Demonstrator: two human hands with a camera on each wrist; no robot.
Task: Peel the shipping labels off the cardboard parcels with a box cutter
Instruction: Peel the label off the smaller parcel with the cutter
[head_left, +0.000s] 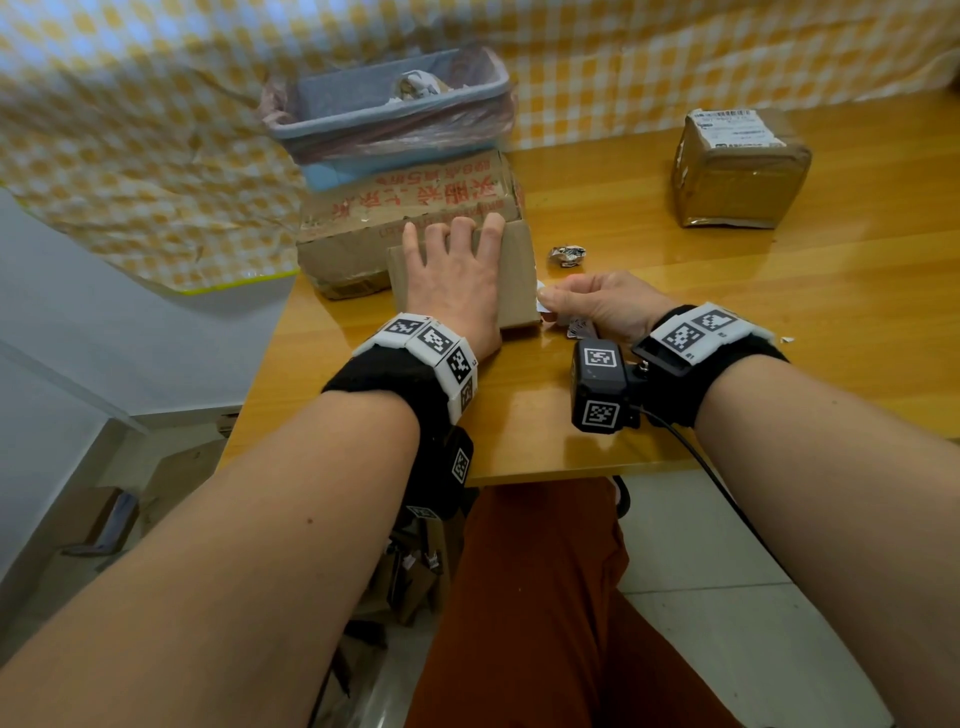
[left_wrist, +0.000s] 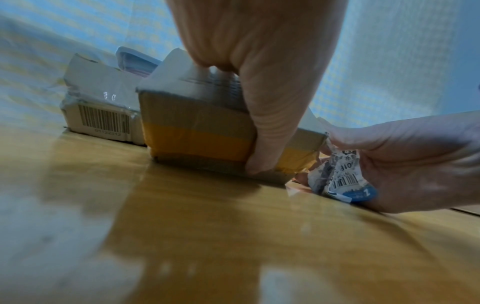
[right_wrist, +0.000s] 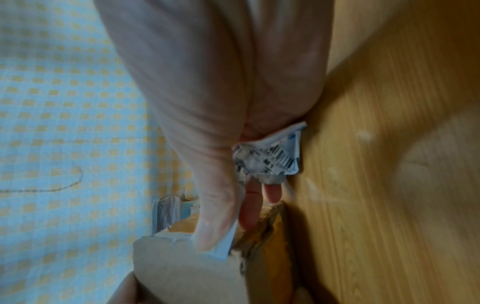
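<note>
Fingers (head_left: 550, 299) of the right hand (head_left: 605, 306) pinch the crumpled label (left_wrist: 340, 179) beside the parcel (head_left: 514, 275).

We worked in what looked like a home: a wooden table (head_left: 675, 312), a yellow-checked cloth (head_left: 130, 156) hung behind, tiled floor (head_left: 727, 623).

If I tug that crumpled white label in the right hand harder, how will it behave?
The crumpled white shipping label is thin paper, already wrinkled, so it will probably flop and tear rather than lift whole. One end looks still stuck to the small cardboard parcel; the left hand pressing down should probably stop it sliding.
</note>
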